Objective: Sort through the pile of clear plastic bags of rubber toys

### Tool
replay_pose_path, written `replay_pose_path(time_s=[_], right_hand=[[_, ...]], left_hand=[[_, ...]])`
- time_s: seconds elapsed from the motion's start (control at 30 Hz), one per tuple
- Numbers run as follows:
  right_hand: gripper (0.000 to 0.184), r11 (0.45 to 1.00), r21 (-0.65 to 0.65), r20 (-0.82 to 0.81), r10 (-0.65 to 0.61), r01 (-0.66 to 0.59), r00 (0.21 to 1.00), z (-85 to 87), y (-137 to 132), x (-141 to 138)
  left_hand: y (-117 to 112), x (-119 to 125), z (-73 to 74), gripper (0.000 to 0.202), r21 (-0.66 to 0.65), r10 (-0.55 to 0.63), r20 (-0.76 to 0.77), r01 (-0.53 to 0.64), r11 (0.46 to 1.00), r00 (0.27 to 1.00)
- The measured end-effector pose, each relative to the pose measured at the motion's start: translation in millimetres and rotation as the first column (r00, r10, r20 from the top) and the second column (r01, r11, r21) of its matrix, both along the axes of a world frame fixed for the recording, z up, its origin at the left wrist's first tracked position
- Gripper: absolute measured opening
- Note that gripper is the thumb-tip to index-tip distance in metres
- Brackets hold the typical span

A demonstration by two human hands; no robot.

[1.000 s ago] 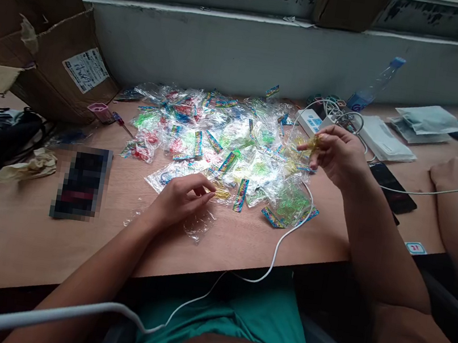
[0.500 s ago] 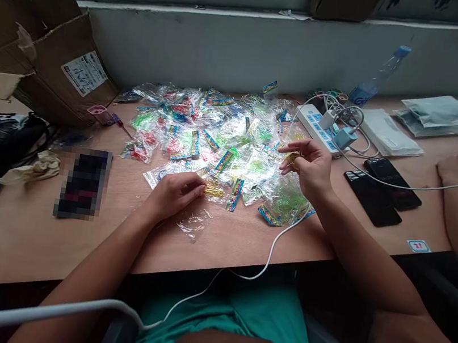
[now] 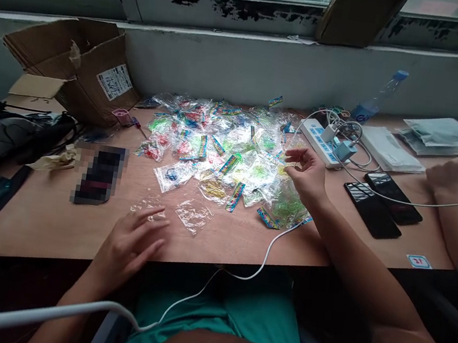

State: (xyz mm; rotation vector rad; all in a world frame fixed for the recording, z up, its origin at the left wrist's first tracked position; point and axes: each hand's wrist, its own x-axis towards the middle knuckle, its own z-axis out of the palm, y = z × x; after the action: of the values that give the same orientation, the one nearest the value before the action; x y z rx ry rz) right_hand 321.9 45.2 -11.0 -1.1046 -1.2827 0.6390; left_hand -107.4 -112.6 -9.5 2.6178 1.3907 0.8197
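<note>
My left hand (image 3: 132,246) hovers at the table's front edge with fingers spread and holds nothing. Just beyond its fingertips lies a clear plastic bag (image 3: 148,205), and a second clear bag (image 3: 193,216) is to its right. My right hand (image 3: 308,177) is raised over the right side of the pile, thumb and fingers pinched; a bit of yellow shows at the fingertips, too small to name. Below the pile's middle rests a bag of yellow pieces (image 3: 214,190). Near my right wrist is a bag of green pieces (image 3: 288,206) with a blue printed header.
Many clear bags with red, green and blue pieces (image 3: 217,135) cover the table's middle. A cardboard box (image 3: 82,86) stands left, beside a pixelated dark object (image 3: 101,175). Right are a power strip (image 3: 321,142), phones (image 3: 372,210), a bottle (image 3: 368,106) and another person's hand (image 3: 456,174).
My left hand has left the bag of yellow pieces and drawn back toward me, fingers opening. My right hand stays over the pile. The view has tilted up.
</note>
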Motion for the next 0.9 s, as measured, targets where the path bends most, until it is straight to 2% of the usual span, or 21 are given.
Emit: replay_pose_path(time_s=[0.07,0.13,0.2,0.3,0.4,0.5,0.57,0.73,0.9], right_hand=[[0.031,0.999,-0.01,-0.033,0.035,-0.035,0.999,-0.9,0,-2],[0.029,0.998,-0.011,-0.052,0.057,-0.058,0.997,-2.4,0,-3],[0.028,0.998,0.005,-0.047,0.055,-0.055,0.997,-4.0,0,-4],[0.03,0.999,0.046,-0.033,0.024,-0.022,0.999,-5.7,1,-2],[0.029,0.998,0.066,-0.032,-0.014,0.016,0.999,-6.0,3,1],[0.03,0.996,0.078,-0.061,-0.039,0.043,0.997,-5.4,4,5],[0.031,0.993,0.094,-0.084,-0.056,0.064,0.995,-4.9,4,6],[0.029,0.993,0.094,-0.098,-0.059,0.068,0.993,-3.8,2,5],[0.027,0.995,0.079,-0.098,-0.05,0.058,0.994,-2.6,1,3]], left_hand=[[-23,-16,-18.0,0.041,0.035,0.042,-0.125,-0.038,0.999,0.991],[-37,-28,-30.3,0.047,0.065,0.063,-0.208,-0.05,0.997,0.976],[-41,-33,-35.1,0.052,0.089,0.057,-0.25,-0.036,0.995,0.966],[-36,-28,-31.2,0.056,0.094,0.024,-0.283,0.003,0.996,0.959],[-24,-11,-21.8,0.058,0.094,0.007,-0.322,0.025,0.995,0.947],[-13,11,-13.5,0.044,0.171,0.118,-0.29,-0.07,0.983,0.95],[-7,27,-10.3,0.041,0.211,0.145,-0.236,-0.095,0.973,0.961],[2,62,-10.0,0.036,0.126,-0.056,-0.284,0.095,0.987,0.957],[13,92,-9.4,0.033,0.05,-0.178,-0.288,0.2,0.978,0.941]])
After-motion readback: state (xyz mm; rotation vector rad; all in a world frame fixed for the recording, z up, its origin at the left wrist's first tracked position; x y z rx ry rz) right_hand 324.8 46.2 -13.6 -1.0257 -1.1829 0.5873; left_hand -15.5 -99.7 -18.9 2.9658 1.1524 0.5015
